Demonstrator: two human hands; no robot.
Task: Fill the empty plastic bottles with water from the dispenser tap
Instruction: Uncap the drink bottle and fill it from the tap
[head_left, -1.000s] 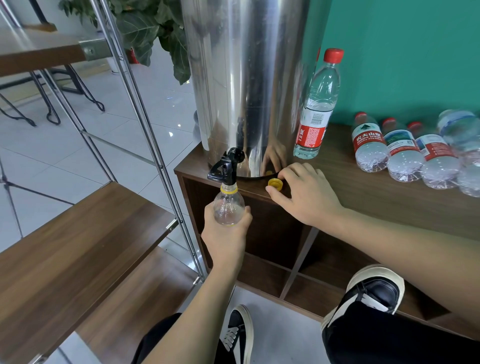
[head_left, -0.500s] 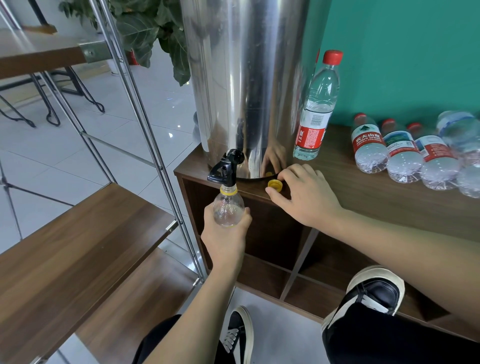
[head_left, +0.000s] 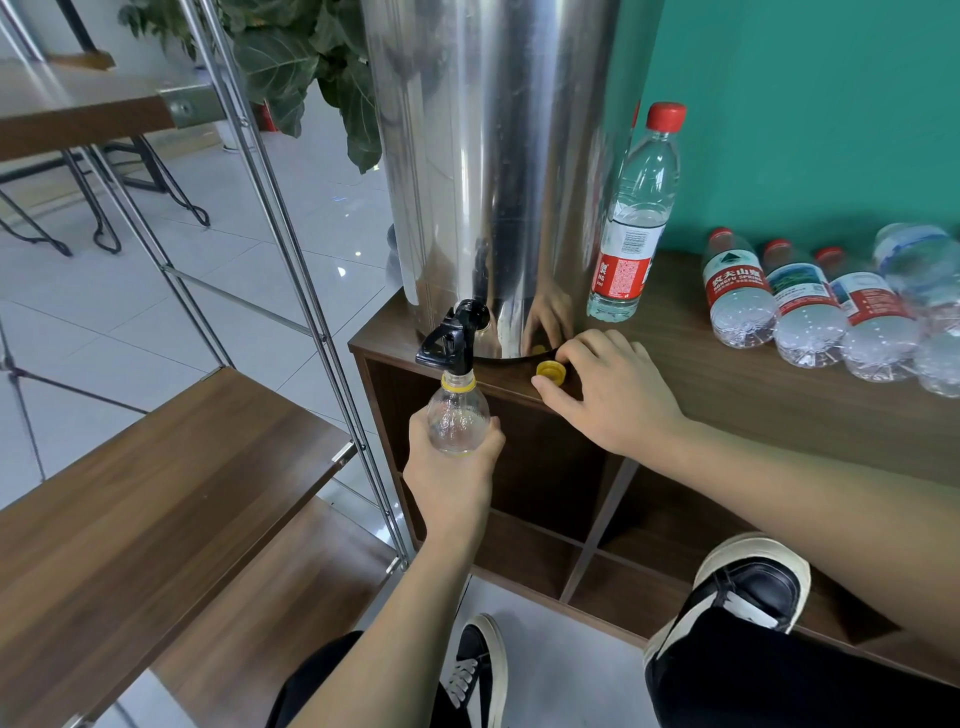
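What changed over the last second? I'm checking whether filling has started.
Nothing visibly changed. The left hand still holds the clear bottle with its mouth under the black tap, and the right hand still rests on the cabinet top with its fingers at the yellow cap. No stream of water shows.

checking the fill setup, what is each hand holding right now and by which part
The left hand holds the clear bottle by its body, below the shoulder, under the tap. The right hand holds nothing; its fingertips are at the yellow cap.
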